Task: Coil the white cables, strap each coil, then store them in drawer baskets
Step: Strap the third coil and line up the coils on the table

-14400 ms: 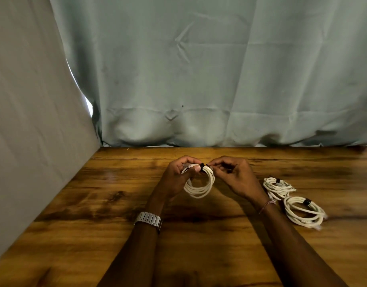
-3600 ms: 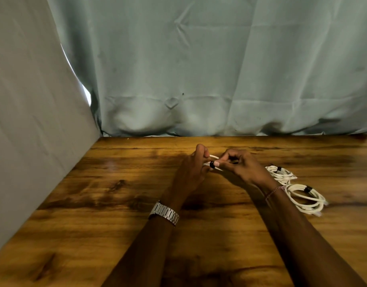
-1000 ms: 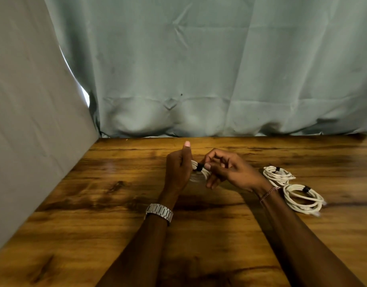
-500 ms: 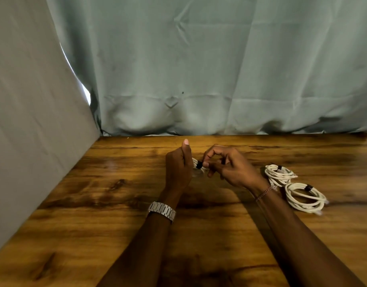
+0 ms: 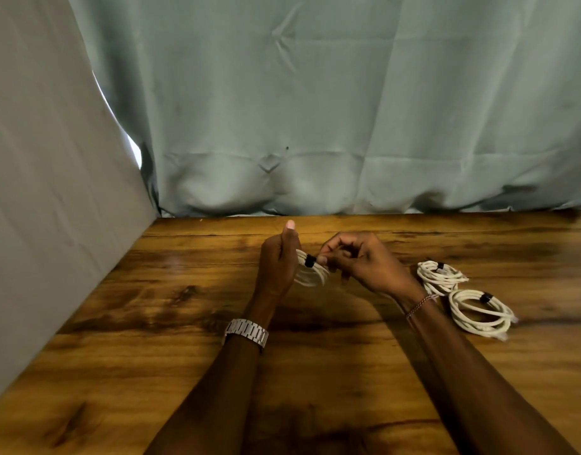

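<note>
A green curtain (image 5: 315, 103) fills the top of the frame, with a grey sheet (image 5: 46, 178) slanting down the left side; below them the wooden surface (image 5: 151, 339) takes up the lower half. My two forearms rise from the bottom edge toward the middle; the left wrist wears a metal watch (image 5: 247, 331) and the right a thin bracelet (image 5: 421, 305). At the right of the frame two strapped coils lie on the surface, the nearer coil (image 5: 479, 311) just beside the farther coil (image 5: 441, 275), each with a black strap. In the centre, lifted off the surface, is the third coil (image 5: 312, 274); my left hand (image 5: 277, 261) has its grip closed round the coil's left side, thumb pointing up; my right hand (image 5: 361, 257) has its grip closed too, fingertips pinching at the black strap (image 5: 309, 260) on top of that coil. Whether the strap is fully fastened I cannot tell.
</note>
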Demonstrator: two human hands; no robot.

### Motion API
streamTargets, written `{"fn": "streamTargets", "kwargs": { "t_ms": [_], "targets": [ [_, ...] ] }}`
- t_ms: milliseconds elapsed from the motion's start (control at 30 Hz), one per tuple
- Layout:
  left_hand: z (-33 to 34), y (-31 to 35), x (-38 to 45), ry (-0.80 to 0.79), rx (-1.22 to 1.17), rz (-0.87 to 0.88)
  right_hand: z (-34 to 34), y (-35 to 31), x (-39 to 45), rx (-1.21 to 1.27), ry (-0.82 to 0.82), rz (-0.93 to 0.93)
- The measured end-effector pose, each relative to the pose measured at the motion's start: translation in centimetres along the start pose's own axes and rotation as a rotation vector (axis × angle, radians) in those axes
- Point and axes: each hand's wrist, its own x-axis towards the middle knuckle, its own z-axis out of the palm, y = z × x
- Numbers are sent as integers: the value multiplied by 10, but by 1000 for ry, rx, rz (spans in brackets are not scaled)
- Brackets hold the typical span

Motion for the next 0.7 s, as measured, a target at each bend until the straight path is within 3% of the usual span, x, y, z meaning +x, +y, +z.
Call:
{"fn": "streamTargets", "kwargs": {
  "t_ms": [333, 500, 700],
  "targets": [
    [-7, 13, 1, -161, -67, -94, -5, 1, -5, 73, -201, -36],
    [-5, 13, -1, -149, -34, -79, -4, -1, -5, 49, -171, -48],
    [-4, 11, -1, -80, -54, -70, 3, -3, -2, -196, -93, -82]
  ]
}}
